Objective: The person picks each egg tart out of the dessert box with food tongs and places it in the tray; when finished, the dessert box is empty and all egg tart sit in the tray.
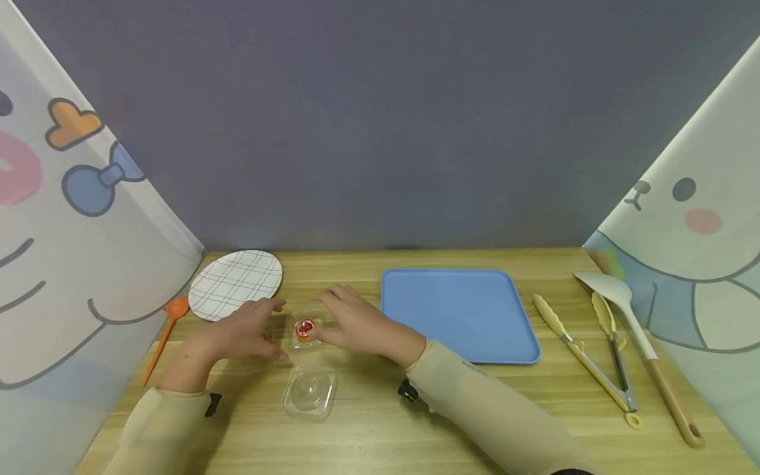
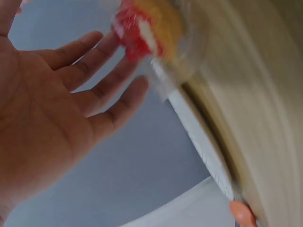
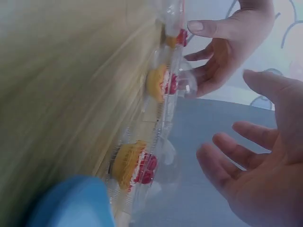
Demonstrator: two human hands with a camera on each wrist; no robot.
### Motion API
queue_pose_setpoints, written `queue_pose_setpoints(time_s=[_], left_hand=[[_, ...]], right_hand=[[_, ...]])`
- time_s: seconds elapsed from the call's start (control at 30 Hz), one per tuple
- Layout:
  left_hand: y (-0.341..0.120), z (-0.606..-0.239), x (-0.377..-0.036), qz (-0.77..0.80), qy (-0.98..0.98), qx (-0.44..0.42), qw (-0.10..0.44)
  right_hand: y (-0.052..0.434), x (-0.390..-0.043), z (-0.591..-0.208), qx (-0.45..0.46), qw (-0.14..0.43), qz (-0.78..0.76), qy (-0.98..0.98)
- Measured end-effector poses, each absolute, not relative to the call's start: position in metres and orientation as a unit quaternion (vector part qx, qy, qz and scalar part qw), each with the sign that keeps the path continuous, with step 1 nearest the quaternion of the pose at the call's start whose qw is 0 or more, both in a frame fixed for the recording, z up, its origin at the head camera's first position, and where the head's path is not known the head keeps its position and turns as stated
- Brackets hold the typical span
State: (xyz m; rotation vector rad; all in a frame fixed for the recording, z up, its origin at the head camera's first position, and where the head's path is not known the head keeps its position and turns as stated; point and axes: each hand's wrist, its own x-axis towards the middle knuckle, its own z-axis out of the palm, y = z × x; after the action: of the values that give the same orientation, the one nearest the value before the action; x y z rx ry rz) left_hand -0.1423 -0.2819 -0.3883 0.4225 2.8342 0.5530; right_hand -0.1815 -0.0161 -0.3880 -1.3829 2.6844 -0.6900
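Note:
A small tart topped with red fruit (image 1: 305, 328) sits in a clear plastic container (image 1: 299, 315) on the wooden table (image 1: 415, 409), between my two hands. My left hand (image 1: 270, 330) lies just left of it, palm inward, fingers straight and spread. In the left wrist view, the left hand (image 2: 71, 104) holds nothing and the tart (image 2: 142, 28) is at its fingertips. My right hand (image 1: 332, 323) hovers over the container's right side with relaxed fingers. The right wrist view shows the right hand (image 3: 246, 161) empty, a tart (image 3: 158, 82) near it and a second tart (image 3: 132, 165) alongside.
An empty clear plastic cup (image 1: 310, 390) lies nearer me. A plaid plate (image 1: 235, 284) and an orange spoon (image 1: 166, 330) are at the left. A blue tray (image 1: 460, 313) sits right of my hands, then tongs (image 1: 584, 359) and a wooden-handled spatula (image 1: 641, 343). Printed curtains flank the table.

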Motion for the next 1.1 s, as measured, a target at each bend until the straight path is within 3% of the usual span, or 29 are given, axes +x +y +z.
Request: queue_pose_setpoints(time_s=[1.1], left_hand=[[-0.27, -0.408, -0.163, 0.196, 0.958, 0.148, 0.149]], right_hand=[[-0.06, -0.189, -0.412, -0.447, 0.052, -0.089, 0.888]])
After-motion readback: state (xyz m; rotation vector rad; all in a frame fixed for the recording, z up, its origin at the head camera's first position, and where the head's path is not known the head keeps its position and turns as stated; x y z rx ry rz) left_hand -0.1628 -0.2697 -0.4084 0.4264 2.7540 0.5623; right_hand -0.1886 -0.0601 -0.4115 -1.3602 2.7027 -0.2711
